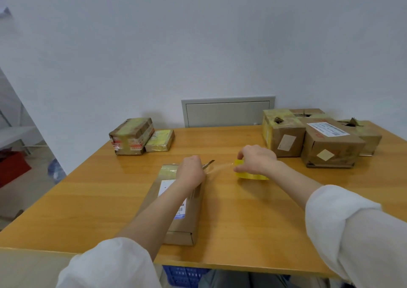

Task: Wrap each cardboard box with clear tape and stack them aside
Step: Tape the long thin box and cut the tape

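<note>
while the left hand [191, 171] rests on the far end of a flat cardboard box [176, 221] and grasps a thin metal blade [208, 163] that juts out to the right, the right hand [256, 159] pinches a yellowish roll of clear tape [251, 175] near the box, fingers and thumb curled on its rim. a strip of tape [220, 167] stretches from the roll to the box's far right corner. the box lies lengthwise near the front edge of a glossy orange-brown wooden table [242, 232], printed label up. at the far left of the table two taped boxes [132, 136] sit side by side, touching. at the far right stands a cluster of untaped boxes [332, 143], some with torn holes in their tops. behind the table is a plain white wall [198, 45] with a grey panel [228, 111] set in it. a blue plastic crate [185, 276] shows under the near edge, and something red [11, 166] lies on the floor at left.
</note>
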Tool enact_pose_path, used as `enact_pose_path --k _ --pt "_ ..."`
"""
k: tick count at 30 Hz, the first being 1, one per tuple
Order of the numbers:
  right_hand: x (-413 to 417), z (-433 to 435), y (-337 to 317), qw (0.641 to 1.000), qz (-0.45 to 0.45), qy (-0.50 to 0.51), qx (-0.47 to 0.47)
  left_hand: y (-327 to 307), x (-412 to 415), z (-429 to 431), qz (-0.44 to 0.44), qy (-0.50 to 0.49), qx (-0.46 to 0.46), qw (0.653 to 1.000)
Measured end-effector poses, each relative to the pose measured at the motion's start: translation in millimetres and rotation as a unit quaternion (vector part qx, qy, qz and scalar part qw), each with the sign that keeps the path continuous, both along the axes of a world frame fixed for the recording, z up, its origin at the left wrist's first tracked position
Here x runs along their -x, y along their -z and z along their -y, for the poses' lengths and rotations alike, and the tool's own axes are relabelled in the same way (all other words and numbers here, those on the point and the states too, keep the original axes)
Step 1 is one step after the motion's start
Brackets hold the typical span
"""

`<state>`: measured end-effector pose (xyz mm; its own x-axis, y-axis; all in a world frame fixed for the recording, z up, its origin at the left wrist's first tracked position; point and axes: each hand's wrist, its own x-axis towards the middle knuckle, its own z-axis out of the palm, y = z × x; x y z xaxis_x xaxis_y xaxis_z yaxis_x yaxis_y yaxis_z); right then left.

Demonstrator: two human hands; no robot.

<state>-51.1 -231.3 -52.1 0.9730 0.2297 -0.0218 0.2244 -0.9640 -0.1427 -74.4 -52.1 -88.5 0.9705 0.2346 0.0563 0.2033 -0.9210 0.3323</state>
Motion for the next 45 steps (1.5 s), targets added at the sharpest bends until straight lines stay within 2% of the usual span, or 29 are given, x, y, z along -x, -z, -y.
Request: enact_pose_path --k 14,26,32,39,45 --pt "2.7 -2.0 8.1 0.998 -0.01 -0.036 0.046 -0.6 -2.8 8.2 0.002 0.003 0.077 0.997" --pt "-4.4 -3.1 -2.1 0.999 -0.011 -0.011 0.038 4.5 -8.0 -2.9 -0.021 0.008 0.072 0.997" --pt "0.9 0.1 -1.7 0.994 0.024 0.022 0.1 4.7 -2.4 -1.0 -0.017 0.019 0.05 0.998" --pt "0.9 -2.6 2.7 0.998 0.002 0.036 0.048 5.6 -5.2 -5.8 -0.022 0.01 0.083 0.996" --pt "6.7 -5.1 10.7 0.998 0.025 0.043 0.038 -6.9 -1.9 -16.3 -0.019 0.062 0.121 0.991"
